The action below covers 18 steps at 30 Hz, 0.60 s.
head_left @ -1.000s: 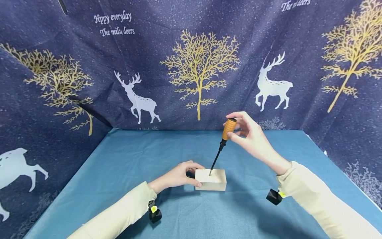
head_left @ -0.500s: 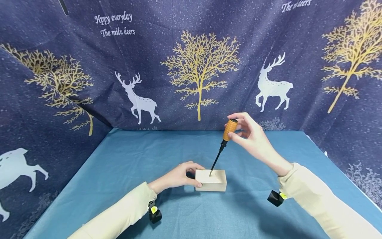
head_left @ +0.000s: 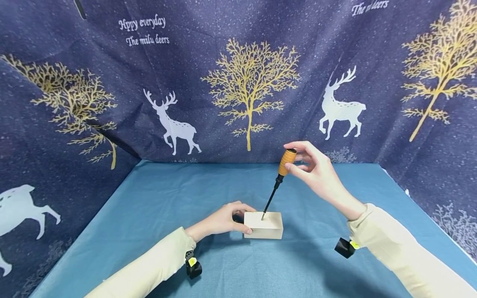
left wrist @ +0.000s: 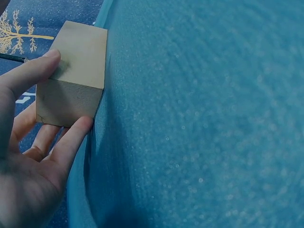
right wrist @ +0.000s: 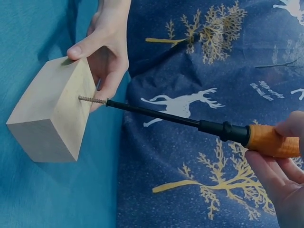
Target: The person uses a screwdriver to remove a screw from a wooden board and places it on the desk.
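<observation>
A pale wooden block (head_left: 270,225) lies on the blue cloth, its left end gripped between the thumb and fingers of my left hand (head_left: 225,218). In the right wrist view, a threaded screw (right wrist: 92,99) sticks out of the block's upper face. The tip of a screwdriver (head_left: 273,192) with a black shaft meets the screw's head. My right hand (head_left: 314,167) pinches its orange handle (right wrist: 270,141) between thumb and fingers, high above the block. The screwdriver leans to the right. The left wrist view shows the left thumb (left wrist: 45,65) against one face of the block.
Blue cloth (head_left: 167,186) covers the table around the block. Behind it hangs a dark blue fabric backdrop (head_left: 223,124) printed with deer and golden trees. A small black device (head_left: 193,269) is strapped at the left wrist, another black device (head_left: 344,247) at the right.
Hardly anything differs. My right hand's fingers have shifted slightly around the screwdriver handle, while the left hand and the block stay in place.
</observation>
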{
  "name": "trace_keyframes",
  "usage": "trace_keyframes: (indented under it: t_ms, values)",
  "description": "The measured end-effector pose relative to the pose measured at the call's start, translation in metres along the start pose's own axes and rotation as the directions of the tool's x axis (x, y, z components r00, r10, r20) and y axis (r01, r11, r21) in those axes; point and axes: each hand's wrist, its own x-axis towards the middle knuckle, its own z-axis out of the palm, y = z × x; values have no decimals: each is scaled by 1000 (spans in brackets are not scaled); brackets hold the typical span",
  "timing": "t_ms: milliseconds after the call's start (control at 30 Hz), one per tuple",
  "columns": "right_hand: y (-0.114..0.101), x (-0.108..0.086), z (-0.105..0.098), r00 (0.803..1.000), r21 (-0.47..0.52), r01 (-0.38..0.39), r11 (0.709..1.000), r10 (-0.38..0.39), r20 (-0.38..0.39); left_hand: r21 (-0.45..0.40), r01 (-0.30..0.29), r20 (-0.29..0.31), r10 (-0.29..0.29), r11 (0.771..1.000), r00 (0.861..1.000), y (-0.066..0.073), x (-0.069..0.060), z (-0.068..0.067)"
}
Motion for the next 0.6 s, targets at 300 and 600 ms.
trace_keyframes:
  t_ms: [300, 600]
  values:
    - [0, -1, 0, 1000, 46, 1, 999, -1, 8, 1, -2, 4, 2, 1000, 1000, -1, 0, 0]
    - [-3, -1, 0, 1000, 77, 16, 997, -15, -13, 7, -2, 3, 2, 1000, 1000, -2, 0, 0]
